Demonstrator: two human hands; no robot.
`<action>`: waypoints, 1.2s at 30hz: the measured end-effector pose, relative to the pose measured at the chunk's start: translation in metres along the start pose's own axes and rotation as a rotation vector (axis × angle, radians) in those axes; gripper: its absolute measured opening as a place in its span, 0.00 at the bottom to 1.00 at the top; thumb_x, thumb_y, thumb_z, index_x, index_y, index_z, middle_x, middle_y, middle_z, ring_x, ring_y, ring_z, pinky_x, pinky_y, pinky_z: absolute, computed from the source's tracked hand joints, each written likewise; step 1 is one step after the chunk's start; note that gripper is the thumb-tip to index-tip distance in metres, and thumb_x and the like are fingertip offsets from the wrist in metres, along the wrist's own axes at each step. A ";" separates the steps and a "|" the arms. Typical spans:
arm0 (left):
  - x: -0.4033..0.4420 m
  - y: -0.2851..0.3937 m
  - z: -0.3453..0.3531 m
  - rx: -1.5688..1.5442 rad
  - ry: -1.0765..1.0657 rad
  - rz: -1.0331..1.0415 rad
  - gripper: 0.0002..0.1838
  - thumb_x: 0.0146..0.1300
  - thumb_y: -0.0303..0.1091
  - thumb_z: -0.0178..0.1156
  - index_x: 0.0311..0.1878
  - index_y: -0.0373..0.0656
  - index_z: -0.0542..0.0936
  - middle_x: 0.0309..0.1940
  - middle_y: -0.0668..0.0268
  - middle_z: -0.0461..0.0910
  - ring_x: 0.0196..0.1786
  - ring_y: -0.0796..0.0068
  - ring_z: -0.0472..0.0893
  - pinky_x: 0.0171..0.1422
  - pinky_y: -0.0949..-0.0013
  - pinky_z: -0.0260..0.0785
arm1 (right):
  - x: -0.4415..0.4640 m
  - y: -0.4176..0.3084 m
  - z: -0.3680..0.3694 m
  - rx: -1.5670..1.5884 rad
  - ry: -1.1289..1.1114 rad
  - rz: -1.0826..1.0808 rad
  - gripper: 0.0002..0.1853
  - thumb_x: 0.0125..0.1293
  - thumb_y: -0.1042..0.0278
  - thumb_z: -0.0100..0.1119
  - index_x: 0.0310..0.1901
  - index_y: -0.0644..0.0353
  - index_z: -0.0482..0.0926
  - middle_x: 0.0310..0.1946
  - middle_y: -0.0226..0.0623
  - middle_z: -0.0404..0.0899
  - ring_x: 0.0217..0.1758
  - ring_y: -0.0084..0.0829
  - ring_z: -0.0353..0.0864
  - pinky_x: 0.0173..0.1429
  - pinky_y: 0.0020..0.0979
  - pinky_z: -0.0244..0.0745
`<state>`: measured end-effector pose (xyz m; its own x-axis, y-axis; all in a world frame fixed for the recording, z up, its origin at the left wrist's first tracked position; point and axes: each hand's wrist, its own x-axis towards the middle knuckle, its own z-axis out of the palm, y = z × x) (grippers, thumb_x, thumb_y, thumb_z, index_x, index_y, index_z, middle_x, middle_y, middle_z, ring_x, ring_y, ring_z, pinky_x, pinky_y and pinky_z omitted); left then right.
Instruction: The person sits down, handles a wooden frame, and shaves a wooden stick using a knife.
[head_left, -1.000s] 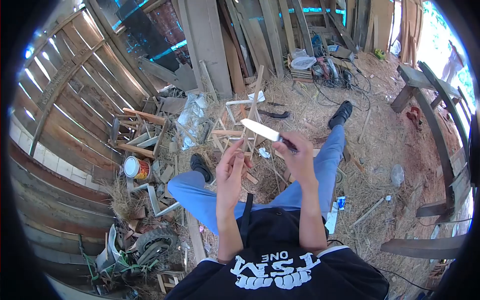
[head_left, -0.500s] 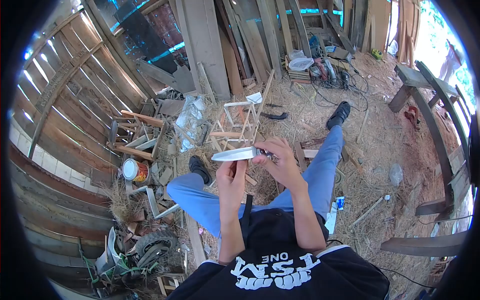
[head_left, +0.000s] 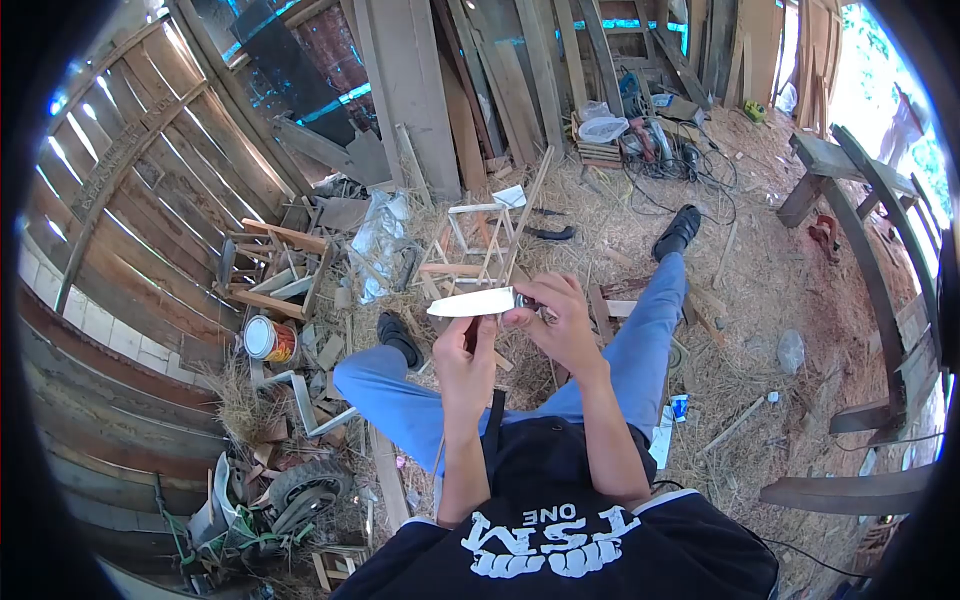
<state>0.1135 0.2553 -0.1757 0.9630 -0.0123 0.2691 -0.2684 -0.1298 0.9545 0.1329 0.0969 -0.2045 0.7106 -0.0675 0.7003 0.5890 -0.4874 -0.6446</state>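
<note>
My right hand [head_left: 560, 325] is closed around the dark handle of a knife [head_left: 475, 302], whose broad, shiny blade points left across my lap. Just under the blade, my left hand [head_left: 465, 355] is raised with thumb and fingers pinched together, close to the metal. Whatever lies between those fingers is mostly hidden, and I cannot tell if they touch the blade. Beyond both hands, a small frame of thin wooden sticks [head_left: 470, 240] stands on the straw-covered ground. Near it lies a dark, curved-handled tool [head_left: 552, 233].
Wood scraps and a paint can [head_left: 268, 340] lie on the left, with a small wheel [head_left: 310, 485] nearer me. Power tools with cords [head_left: 660, 145] sit at the back. A wooden bench frame [head_left: 865, 215] stands on the right. Planks [head_left: 405, 100] lean against the far wall.
The blade has tilted slightly, showing more of its bright face, and shifted a little to the right. My left hand has moved slightly right with it.
</note>
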 end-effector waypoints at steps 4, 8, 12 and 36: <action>-0.001 0.007 0.002 -0.008 -0.034 -0.065 0.11 0.73 0.28 0.57 0.52 0.33 0.82 0.31 0.71 0.78 0.31 0.87 0.70 0.33 0.76 0.62 | -0.001 0.008 -0.002 -0.024 0.032 -0.031 0.23 0.50 0.55 0.76 0.42 0.63 0.85 0.37 0.36 0.83 0.44 0.36 0.80 0.54 0.35 0.66; 0.001 0.002 0.006 -0.041 -0.038 -0.064 0.09 0.75 0.30 0.57 0.49 0.35 0.82 0.29 0.76 0.73 0.29 0.91 0.65 0.31 0.80 0.55 | -0.001 0.011 -0.004 -0.057 0.038 -0.029 0.21 0.49 0.56 0.76 0.41 0.59 0.85 0.36 0.33 0.84 0.42 0.34 0.80 0.53 0.36 0.66; 0.001 0.003 0.007 -0.086 -0.064 -0.083 0.09 0.75 0.31 0.57 0.49 0.36 0.82 0.28 0.77 0.73 0.27 0.92 0.64 0.29 0.81 0.53 | 0.001 0.009 -0.008 -0.089 0.030 -0.024 0.21 0.49 0.56 0.77 0.40 0.59 0.85 0.35 0.33 0.83 0.41 0.35 0.80 0.52 0.36 0.66; -0.001 0.005 0.012 -0.276 -0.127 -0.203 0.15 0.75 0.31 0.57 0.61 0.36 0.78 0.32 0.74 0.75 0.29 0.92 0.66 0.28 0.82 0.56 | -0.005 0.030 -0.033 -0.334 0.232 0.010 0.19 0.51 0.57 0.77 0.39 0.59 0.83 0.29 0.30 0.80 0.34 0.31 0.77 0.48 0.35 0.63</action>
<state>0.1110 0.2429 -0.1726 0.9879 -0.1386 0.0691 -0.0510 0.1301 0.9902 0.1346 0.0536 -0.2174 0.5873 -0.2502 0.7697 0.3977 -0.7391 -0.5437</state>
